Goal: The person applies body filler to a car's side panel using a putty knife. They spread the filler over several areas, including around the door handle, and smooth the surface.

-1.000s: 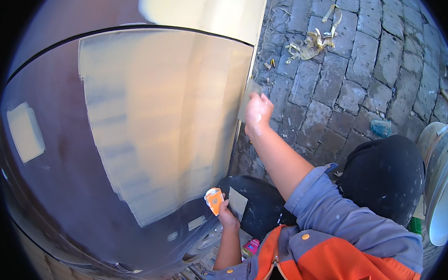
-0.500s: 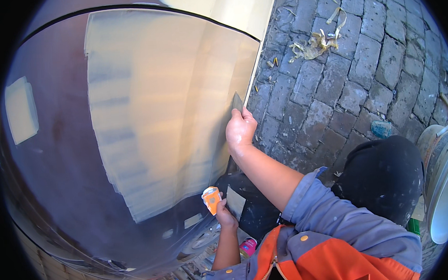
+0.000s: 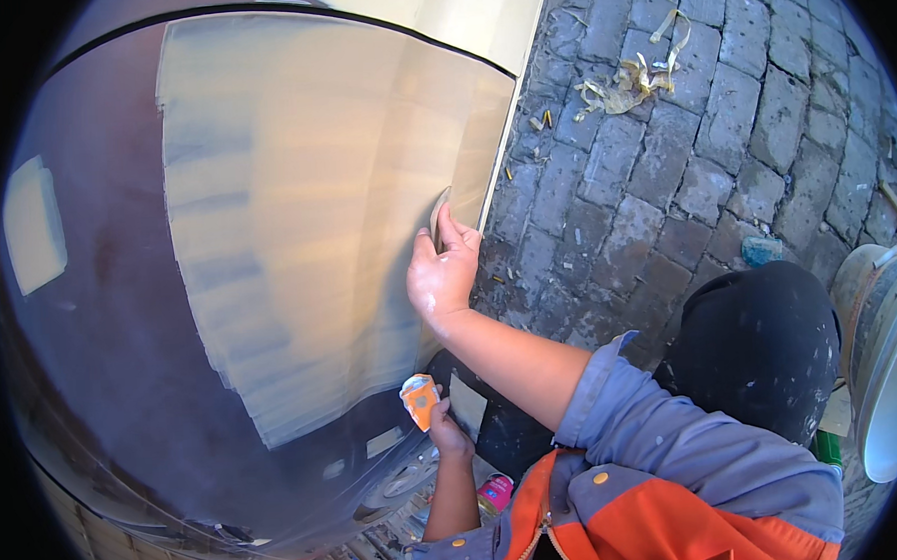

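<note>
My right hand (image 3: 442, 275) presses a thin, flat putty spreader (image 3: 441, 215) against a large cream filler patch (image 3: 305, 206) near its right edge. Fingers and thumb close on the spreader, and white smears mark the back of the hand. The patch covers much of a dark, curved vehicle panel (image 3: 97, 255). Lower down, my left hand (image 3: 449, 430) grips an orange scraper (image 3: 420, 403) with whitish paste along its top edge. It is held in front of the panel's lower part, apart from the patch.
Grey brick paving (image 3: 654, 181) lies to the right, with crumpled masking tape (image 3: 625, 87) and a teal block (image 3: 763, 251). A pale bucket (image 3: 887, 361) stands at far right, beyond my dark-clad knee (image 3: 762, 346). Below my left forearm is a pink can (image 3: 495, 492).
My right hand and the spreader have moved left, from the panel's right edge onto the patch, and the spreader now looks bent. My left hand stays nearly in place.
</note>
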The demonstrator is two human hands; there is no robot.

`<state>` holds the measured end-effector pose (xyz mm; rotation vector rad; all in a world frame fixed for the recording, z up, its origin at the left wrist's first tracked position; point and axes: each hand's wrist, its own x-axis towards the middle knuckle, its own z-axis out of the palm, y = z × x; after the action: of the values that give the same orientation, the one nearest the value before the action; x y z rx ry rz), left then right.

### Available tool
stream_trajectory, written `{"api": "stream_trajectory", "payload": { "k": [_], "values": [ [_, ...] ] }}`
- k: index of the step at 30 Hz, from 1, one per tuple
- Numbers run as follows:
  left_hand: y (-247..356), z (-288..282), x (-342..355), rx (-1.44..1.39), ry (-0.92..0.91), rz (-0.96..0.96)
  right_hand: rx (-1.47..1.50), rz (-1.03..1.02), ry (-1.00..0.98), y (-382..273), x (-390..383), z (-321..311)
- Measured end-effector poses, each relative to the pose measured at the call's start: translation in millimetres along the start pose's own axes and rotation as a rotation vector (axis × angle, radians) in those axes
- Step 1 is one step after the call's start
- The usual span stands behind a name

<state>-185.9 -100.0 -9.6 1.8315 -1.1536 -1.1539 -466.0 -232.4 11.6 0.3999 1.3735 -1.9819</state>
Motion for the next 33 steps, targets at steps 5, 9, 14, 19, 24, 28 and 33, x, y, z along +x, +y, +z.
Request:
{"api": "stream_trajectory", "payload": {
  "k": [5, 9, 14, 19, 24, 28, 33],
  "values": [
    [2.2, 5.1, -2.4, -0.004, 0.0, -0.006, 0.053, 0.0, -0.08, 5.9, -10.4, -11.6],
    [2.2, 5.4, -2.7, -0.003, 0.011, -0.002, 0.142, 0.045, 0.074, 18.1, 12.4, -28.7],
    [3.7, 8.9, -2.0, -0.03, 0.019, -0.01, 0.483, 0.443, 0.008, 16.7, 57.7, -38.6],
    [9.2, 15.1, -7.7, -0.048, 0.032, -0.027, 0.466, 0.445, -0.003, -24.8, 36.4, -31.9],
    [5.6, 11.3, -5.4, -0.065, 0.015, -0.025, 0.467, 0.395, -0.047, -19.7, 26.1, -20.8],
    [7.6, 13.2, -7.0, -0.074, 0.017, -0.032, 0.203, 0.307, -0.141, -21.3, 1.5, -17.4],
    [16.6, 22.1, -11.1, -0.129, 0.014, -0.021, 0.47, 0.281, 0.092, -23.1, 22.6, -47.0]
  ]
}}
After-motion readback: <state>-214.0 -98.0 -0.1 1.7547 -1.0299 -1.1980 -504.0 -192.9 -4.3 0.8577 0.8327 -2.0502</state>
